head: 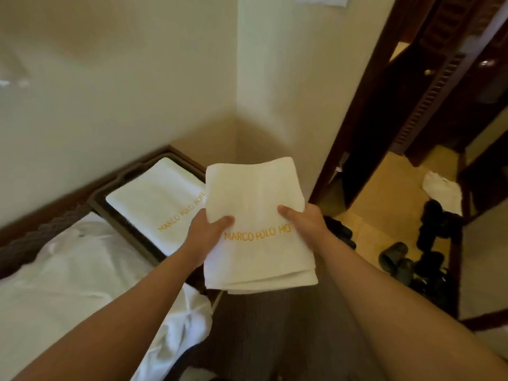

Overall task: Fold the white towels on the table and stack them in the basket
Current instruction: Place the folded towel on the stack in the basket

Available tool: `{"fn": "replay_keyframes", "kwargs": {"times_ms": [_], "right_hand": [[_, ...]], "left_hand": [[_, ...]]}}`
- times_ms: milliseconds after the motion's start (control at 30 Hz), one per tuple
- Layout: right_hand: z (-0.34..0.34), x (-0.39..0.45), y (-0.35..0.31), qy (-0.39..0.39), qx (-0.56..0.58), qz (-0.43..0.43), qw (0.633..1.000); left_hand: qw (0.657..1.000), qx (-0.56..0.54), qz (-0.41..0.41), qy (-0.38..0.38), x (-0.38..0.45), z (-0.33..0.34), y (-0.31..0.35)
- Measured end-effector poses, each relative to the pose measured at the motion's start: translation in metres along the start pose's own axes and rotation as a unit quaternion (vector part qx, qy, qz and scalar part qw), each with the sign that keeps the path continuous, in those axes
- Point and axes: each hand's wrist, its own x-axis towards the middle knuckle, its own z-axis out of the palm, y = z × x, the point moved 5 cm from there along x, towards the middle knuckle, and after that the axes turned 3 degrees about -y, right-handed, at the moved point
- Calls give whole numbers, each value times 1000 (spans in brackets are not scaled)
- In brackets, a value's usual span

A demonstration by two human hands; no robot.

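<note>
I hold a folded white towel (255,210) with yellow "MARCO POLO" lettering in the air, just right of the basket. My left hand (206,235) grips its left edge, thumb on top. My right hand (302,224) grips its right edge the same way. The dark basket (110,193) sits by the wall to the left, with another folded white towel (156,202) lying flat inside. A heap of unfolded white towels (68,270) lies on the table at the lower left.
Cream walls meet in a corner right behind the basket. A dark wooden door frame (365,133) opens to the right. Dark shoes (428,243) and a white cloth (442,188) lie on the tan floor beyond it.
</note>
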Motion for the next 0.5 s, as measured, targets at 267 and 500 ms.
{"fn": "replay_keyframes", "kwargs": {"times_ms": [267,500], "right_hand": [[121,97,-58,-217,-64,-13,974],[226,157,-69,-326,-104,3,940]], "left_hand": [[965,-66,-47,248,18,-89,-9],[933,-116,-71,334,51,-163,-31]]}}
